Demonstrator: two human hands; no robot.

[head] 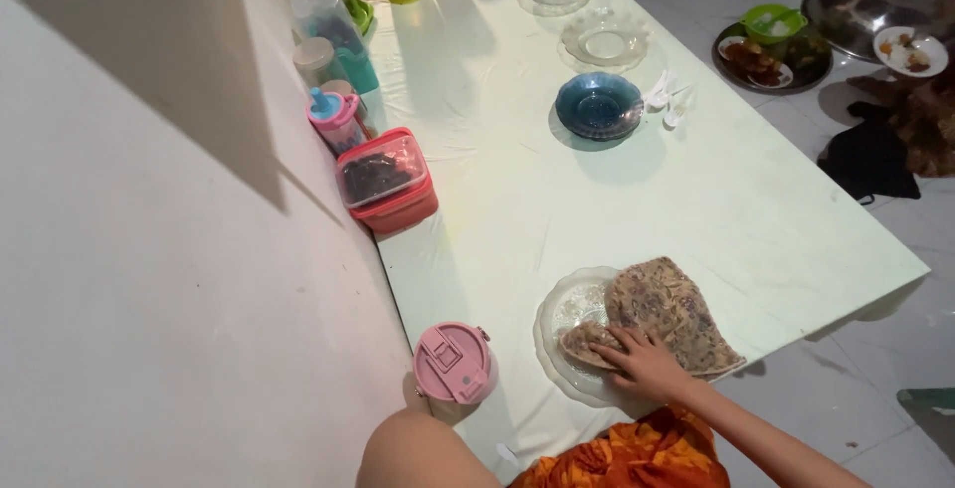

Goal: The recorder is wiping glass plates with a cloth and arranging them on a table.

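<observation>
Resting on the near edge of a flatbread [665, 311], the right hand [645, 361] lies palm down, fingers spread and pressed flat on the bread's folded near-left corner rather than pinching it. The flatbread sits on a clear glass plate [567, 311] at the near end of the pale green table [517, 190], overhanging the plate on the right. Its long axis runs from the near left, under the fingers, up toward the far right, so most of the bread lies beyond and to the right of the hand. The forearm comes in from the near right, along the table's edge.

The left hand is not seen; only a bare arm or knee shows at the bottom edge, so its state cannot be told. The right hand is plainly the one on the bread.

Just left of the plate stands a pink lidded jar [454, 362]. Farther off lie a red box [386, 180] against the wall and a blue plate [599, 105] mid-table, both well apart from the hand.
</observation>
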